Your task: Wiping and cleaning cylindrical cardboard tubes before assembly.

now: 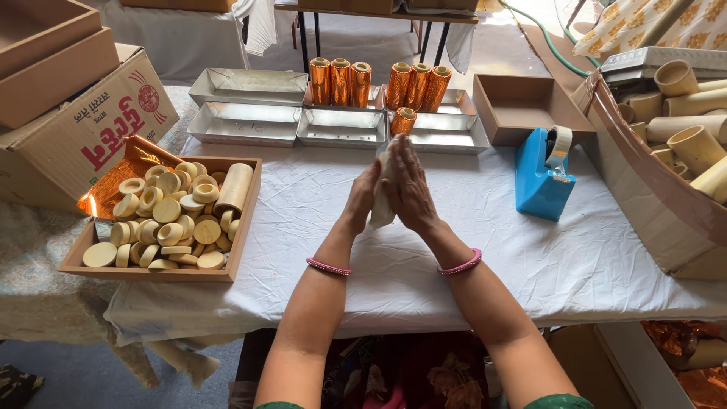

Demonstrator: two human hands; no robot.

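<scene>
Fingers [396, 163] of both hands are held extended and pressed flat against each other, palm to palm, with a pale cylindrical piece [381, 208] clamped between them above the middle of the tabletop [485, 250]. Only a whitish, matte strip of the piece is exposed at the heel of the left hand [362, 198] and at the fingertips; the remainder is covered by the right hand [409, 188].

The tabletop is covered with a wrinkled white cloth. A large cardboard carton [659, 204] filled with long cream tubes is positioned at the right edge. A shallow brown tray [244, 227] at the left is loaded with pale round caps [163, 223] and one tube lying on its side. Rectangular silver trays [244, 125] are arranged in rows along the far edge. An open brown box [522, 113] is placed beside them. A blue tape dispenser [541, 178] is set upright near the right hand. Copper-foil cylinders [341, 82] are stood upright in two groups of three in the far trays, and a single one [403, 121] is located just beyond the fingertips. A pink bangle [460, 266] is worn on each wrist.
</scene>
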